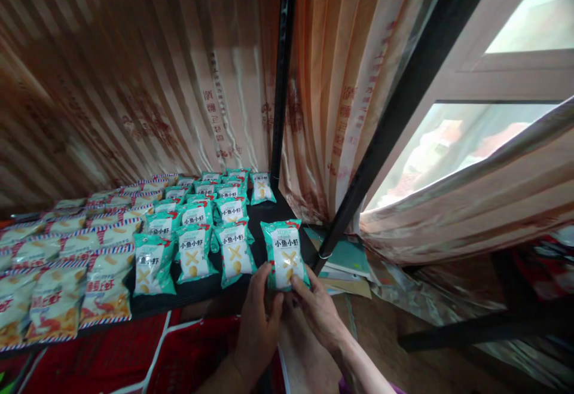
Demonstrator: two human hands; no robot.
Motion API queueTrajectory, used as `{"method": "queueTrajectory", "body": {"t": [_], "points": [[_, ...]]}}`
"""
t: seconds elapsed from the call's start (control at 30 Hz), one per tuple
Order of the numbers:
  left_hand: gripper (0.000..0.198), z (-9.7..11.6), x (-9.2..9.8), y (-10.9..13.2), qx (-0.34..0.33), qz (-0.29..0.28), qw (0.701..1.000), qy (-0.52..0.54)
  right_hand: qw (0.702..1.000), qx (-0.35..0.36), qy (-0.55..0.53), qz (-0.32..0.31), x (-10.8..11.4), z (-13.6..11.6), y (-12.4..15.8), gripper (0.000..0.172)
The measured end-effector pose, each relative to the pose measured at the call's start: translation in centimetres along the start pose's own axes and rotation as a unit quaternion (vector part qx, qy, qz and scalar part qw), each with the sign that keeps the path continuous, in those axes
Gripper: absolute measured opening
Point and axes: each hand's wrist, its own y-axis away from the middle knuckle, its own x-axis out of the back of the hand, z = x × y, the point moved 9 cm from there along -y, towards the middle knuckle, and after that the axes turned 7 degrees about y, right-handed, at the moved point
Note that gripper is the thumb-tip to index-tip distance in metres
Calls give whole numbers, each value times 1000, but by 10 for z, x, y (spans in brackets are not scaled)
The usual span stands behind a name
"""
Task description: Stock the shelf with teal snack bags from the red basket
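Note:
A teal-and-white snack bag stands upright near the right front corner of the black shelf, its printed front towards me. My right hand grips its lower right part, the thumb pressed on the front. At the lower left corner, my left hand has its fingers curled against the side of the bag. To the left are rows of matching teal bags, the nearest a short gap away. A single teal bag is at the back by the upright post. The undersides of both hands are hidden.
Striped-edge snack bags fill the shelf's left side. Black metal posts rise at the corner before curtains. Red crates are below the shelf edge. Papers lie beyond the right post, near a window.

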Motion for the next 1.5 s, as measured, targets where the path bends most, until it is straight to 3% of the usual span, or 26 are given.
{"method": "queueTrajectory", "body": {"t": [0.13, 0.27, 0.53, 0.77, 1.03, 1.27, 1.5], "points": [[55, 2, -12, 8, -57, -74, 992, -84, 1000, -5, -6, 22, 0, 1, -8, 54], [61, -5, -18, 8, -42, -119, 988, -93, 1000, 7, 1, 28, 2, 1, -14, 54], [64, -14, -18, 3, -30, -120, 986, -115, 995, 22, 74, 65, 14, 4, -26, 59], [67, -21, -20, 3, -29, -127, 981, -144, 994, 29, 88, 61, 8, -2, -23, 55], [64, -23, -29, 6, -89, -133, 953, -255, 990, 43, 111, 74, 12, -6, -23, 57], [71, -13, -33, 6, -168, -74, 944, -274, 986, 58, 141, 64, 11, -9, -24, 55], [69, -13, -33, 2, -162, -98, 947, -261, 982, 52, 152, 97, 17, -22, -52, 58]]}}
